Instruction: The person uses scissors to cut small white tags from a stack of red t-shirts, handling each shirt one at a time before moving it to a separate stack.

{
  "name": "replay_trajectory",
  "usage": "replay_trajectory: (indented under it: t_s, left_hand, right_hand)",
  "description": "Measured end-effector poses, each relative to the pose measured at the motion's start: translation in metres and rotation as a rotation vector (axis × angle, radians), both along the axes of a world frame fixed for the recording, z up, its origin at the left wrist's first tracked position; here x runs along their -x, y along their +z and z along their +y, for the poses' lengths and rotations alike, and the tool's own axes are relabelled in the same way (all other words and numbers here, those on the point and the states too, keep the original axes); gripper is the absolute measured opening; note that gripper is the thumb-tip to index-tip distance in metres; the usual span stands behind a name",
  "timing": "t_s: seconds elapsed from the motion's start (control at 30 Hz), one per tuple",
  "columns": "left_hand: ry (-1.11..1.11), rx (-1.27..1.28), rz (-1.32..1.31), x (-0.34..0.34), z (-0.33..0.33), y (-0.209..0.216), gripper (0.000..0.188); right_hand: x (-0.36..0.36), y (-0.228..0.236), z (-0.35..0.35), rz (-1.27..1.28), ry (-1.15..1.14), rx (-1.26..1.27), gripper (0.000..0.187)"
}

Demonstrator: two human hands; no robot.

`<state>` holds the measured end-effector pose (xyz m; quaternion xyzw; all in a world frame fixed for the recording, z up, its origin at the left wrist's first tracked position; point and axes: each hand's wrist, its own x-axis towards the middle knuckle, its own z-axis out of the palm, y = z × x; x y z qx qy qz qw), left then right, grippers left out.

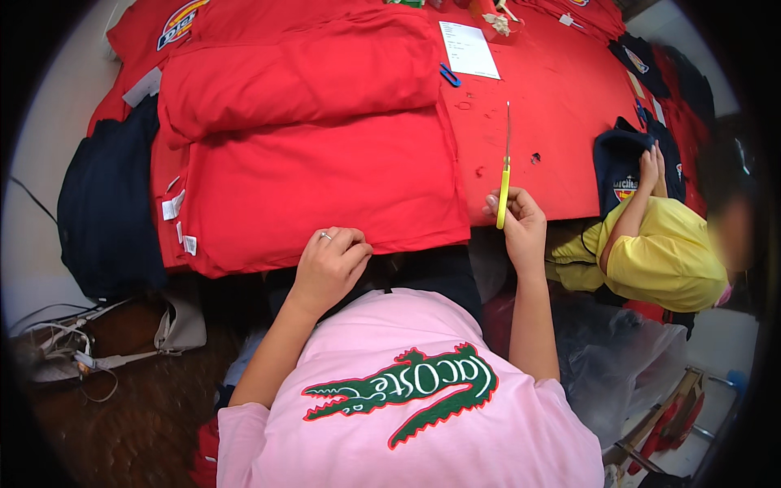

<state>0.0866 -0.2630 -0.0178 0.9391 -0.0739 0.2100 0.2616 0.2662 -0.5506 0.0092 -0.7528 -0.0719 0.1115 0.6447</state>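
Observation:
A red shirt (325,191) lies spread flat along the front edge of the table, with small white labels (172,205) at its left side. My left hand (333,264), a ring on one finger, is closed at the shirt's near edge, fingers curled on the cloth; their tips are partly hidden. To the right of the shirt, my right hand (521,218) grips yellow-handled scissors (504,183). Their thin blades point away from me, seen nearly edge-on, above the red tabletop and not touching the shirt.
Folded red shirts (297,77) are piled behind, and dark navy cloth (110,199) hangs at the left. A paper sheet (469,50) and blue thread snips (449,75) lie on the red tabletop (553,106). At right, a person in yellow (663,252) handles a navy garment (622,163).

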Motion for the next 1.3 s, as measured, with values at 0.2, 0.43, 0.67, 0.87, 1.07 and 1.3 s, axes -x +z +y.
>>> replay_trajectory:
  t_s: [0.2, 0.43, 0.67, 0.87, 1.07, 1.3]
  left_hand:
    - [0.187, 0.312, 0.003, -0.012, 0.041, 0.046, 0.011]
    - [0.613, 1.058, -0.253, 0.002, 0.134, 0.065, 0.013]
    - [0.257, 1.829, 0.186, 0.005, 0.073, 0.011, 0.024]
    - [0.241, 1.862, 0.093, -0.045, 0.056, 0.0, 0.025]
    - [0.222, 1.633, -0.053, -0.052, 0.03, 0.023, 0.046]
    - [0.095, 1.495, -0.176, -0.046, 0.016, 0.034, 0.066]
  right_hand:
    - [-0.007, 0.034, 0.018, 0.005, 0.002, -0.036, 0.017]
    - [0.004, 0.027, 0.041, 0.018, 0.109, 0.05, 0.018]
    - [0.022, 0.017, 0.059, 0.118, 0.23, 0.072, 0.014]
    - [0.037, 0.024, 0.077, -0.065, 0.37, 0.284, 0.017]
    - [0.046, 0.044, 0.088, -0.365, 0.431, 0.493, 0.03]
    - [0.048, 0.039, 0.092, -0.503, 0.479, 0.527, 0.032]
